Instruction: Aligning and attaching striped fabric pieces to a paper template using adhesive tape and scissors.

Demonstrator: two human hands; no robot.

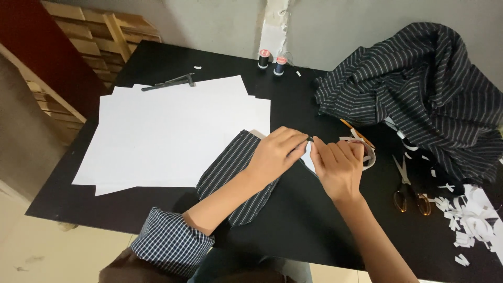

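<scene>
Both hands meet over the middle of the black table (293, 99). The left hand (276, 152) comes in from the lower left, its forearm lying across a small piece of striped fabric (230, 165), the checked sleeve (170, 243) rolled back near the elbow. Its fingers are curled and pinched together on the upper edge of that piece. The right hand (339, 163) reaches up from the lower right, knuckles raised, fingertips pressed close to the left hand's at the same spot; a small dark thing shows between the two, too small to tell what it is.

The striped piece lies partly over a spread of white paper sheets (167, 131). Just right of the right hand lie orange-handled scissors (407, 191) (blades shut), white paper scraps (471, 215) and a large heap of striped cloth (419, 89). Two thread spools (272, 60) stand at the far edge.
</scene>
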